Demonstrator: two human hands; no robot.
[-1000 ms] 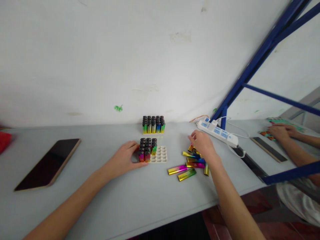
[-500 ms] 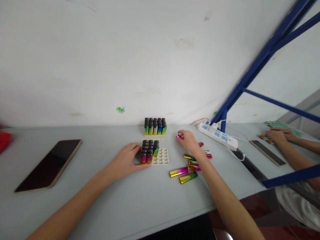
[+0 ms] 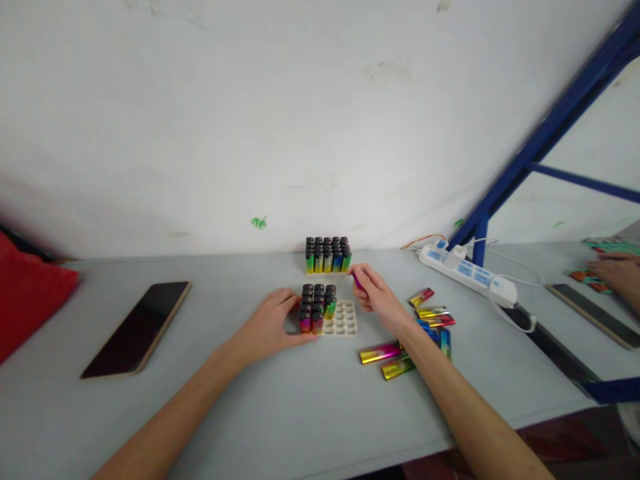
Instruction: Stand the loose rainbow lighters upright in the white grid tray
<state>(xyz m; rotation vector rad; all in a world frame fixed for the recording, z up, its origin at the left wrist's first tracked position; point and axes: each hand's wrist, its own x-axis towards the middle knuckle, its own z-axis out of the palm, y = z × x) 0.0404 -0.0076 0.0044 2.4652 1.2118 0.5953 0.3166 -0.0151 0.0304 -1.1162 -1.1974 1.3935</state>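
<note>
My left hand (image 3: 273, 323) holds the left side of a white tray (image 3: 345, 319), thumb at its front edge and fingers behind. Black-topped lighters (image 3: 313, 310) with shiny coloured bodies stand upright in the tray's left part; empty sockets show on its right. Just right of the tray, above the table, my right hand (image 3: 373, 290) is closed around a purple lighter (image 3: 358, 280), mostly covered by the fingers. Under and beside my right forearm lies a loose pile of shiny lighters (image 3: 380, 353) in gold, purple, red, green and blue.
A second tray of lighters (image 3: 329, 257) stands against the wall. On the left lie a dark phone-like slab (image 3: 137, 330) and something red (image 3: 30, 300). To the right are a power strip (image 3: 467, 272), a blue metal frame (image 3: 505, 187) and another person's hand (image 3: 615, 270).
My right hand has turned, its grip now wrapped round the purple lighter near the tray. The view has swung left, so things appear further right. My left hand stays at the tray.
</note>
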